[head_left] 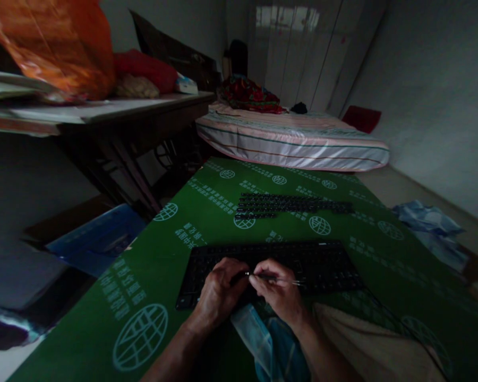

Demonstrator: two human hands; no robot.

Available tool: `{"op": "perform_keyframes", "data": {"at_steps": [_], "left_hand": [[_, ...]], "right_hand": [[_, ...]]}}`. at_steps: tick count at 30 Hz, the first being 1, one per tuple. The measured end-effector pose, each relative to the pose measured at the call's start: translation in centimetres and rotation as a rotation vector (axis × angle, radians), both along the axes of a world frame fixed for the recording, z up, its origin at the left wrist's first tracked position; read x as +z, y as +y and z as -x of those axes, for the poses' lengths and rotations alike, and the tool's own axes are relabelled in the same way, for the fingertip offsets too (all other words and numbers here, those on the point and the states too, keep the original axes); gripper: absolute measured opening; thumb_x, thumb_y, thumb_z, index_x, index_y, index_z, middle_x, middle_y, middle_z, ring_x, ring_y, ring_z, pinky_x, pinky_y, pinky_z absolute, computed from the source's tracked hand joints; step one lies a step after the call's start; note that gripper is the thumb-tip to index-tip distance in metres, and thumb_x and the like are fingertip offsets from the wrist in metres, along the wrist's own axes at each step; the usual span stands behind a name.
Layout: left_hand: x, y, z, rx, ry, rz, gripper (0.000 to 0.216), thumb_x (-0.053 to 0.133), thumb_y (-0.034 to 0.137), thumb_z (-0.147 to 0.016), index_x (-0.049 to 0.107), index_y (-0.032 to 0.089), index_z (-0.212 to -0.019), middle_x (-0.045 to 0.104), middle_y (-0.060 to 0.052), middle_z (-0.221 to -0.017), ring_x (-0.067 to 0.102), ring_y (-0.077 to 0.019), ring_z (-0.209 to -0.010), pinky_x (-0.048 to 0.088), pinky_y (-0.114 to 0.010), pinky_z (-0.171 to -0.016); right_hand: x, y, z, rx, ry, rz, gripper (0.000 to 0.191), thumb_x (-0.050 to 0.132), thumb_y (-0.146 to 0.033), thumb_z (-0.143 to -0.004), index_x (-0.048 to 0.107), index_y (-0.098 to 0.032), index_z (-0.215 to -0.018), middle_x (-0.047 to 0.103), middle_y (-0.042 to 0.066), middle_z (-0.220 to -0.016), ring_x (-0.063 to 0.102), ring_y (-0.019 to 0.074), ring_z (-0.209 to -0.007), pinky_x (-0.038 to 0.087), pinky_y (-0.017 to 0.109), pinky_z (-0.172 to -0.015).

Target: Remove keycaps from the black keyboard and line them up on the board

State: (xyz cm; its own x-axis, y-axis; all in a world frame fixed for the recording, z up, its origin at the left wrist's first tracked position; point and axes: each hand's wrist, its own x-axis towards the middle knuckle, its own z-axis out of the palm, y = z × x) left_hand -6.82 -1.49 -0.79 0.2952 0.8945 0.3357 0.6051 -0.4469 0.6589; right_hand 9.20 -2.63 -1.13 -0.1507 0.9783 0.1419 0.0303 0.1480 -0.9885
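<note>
A black keyboard (322, 265) lies on a green printed cloth (151, 276) in front of me. My left hand (221, 292) rests curled on the keyboard's near left part, fingers closed. My right hand (279, 289) pinches a thin metal tool (298, 281), like tweezers, whose tip meets the left hand's fingers. Farther back on the cloth sit rows of loose black keycaps (287, 204).
A dark wooden table (143, 114) with an orange bag (59, 42) stands at the left. A striped mattress (290, 140) lies behind the cloth. A blue box (95, 239) sits low left, crumpled blue cloth (430, 220) at the right. Light fabric (366, 339) lies near my lap.
</note>
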Motion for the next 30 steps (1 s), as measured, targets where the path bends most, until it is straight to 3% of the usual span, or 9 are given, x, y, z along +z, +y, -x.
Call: {"op": "perform_keyframes", "data": {"at_steps": [10, 19, 25, 30], "left_hand": [[1.0, 0.2, -0.1, 0.015, -0.023, 0.126, 0.012, 0.057, 0.018, -0.073, 0.066, 0.018, -0.08, 0.066, -0.003, -0.079, 0.063, -0.0171, -0.076, 0.049, -0.028, -0.071], [0.8, 0.3, 0.3, 0.063, -0.166, 0.248, 0.024, 0.06, 0.022, -0.07, 0.069, 0.017, -0.093, 0.067, -0.003, -0.08, 0.064, -0.0172, -0.074, 0.05, -0.027, -0.068], [1.1, 0.1, 0.1, 0.089, -0.242, 0.277, 0.019, 0.063, 0.027, -0.071, 0.07, 0.015, -0.084, 0.068, -0.005, -0.081, 0.063, -0.0177, -0.074, 0.049, -0.027, -0.067], [1.3, -0.1, 0.0, 0.107, -0.328, 0.367, 0.02, 0.064, 0.031, -0.071, 0.068, 0.015, -0.083, 0.068, -0.003, -0.076, 0.062, -0.0164, -0.068, 0.048, -0.025, -0.06]], "right_hand": [[-0.4, 0.1, -0.1, -0.017, -0.095, -0.078, 0.023, 0.047, -0.034, -0.084, 0.057, -0.016, -0.075, 0.052, -0.003, -0.057, 0.043, 0.0066, -0.046, 0.034, 0.017, -0.044], [-1.3, 0.3, 0.1, -0.05, -0.086, -0.128, 0.022, 0.048, -0.032, -0.085, 0.063, -0.017, -0.081, 0.055, -0.003, -0.059, 0.048, 0.0066, -0.045, 0.039, 0.017, -0.046], [-1.7, 0.5, 0.1, -0.112, 0.036, -0.099, 0.026, 0.049, -0.036, -0.085, 0.064, -0.016, -0.094, 0.063, 0.001, -0.068, 0.056, 0.0085, -0.051, 0.046, 0.02, -0.054], [-1.1, 0.3, 0.3, -0.152, 0.079, 0.03, 0.041, 0.046, -0.047, -0.085, 0.06, -0.016, -0.108, 0.063, 0.002, -0.069, 0.056, 0.0086, -0.044, 0.042, 0.019, -0.043]]}}
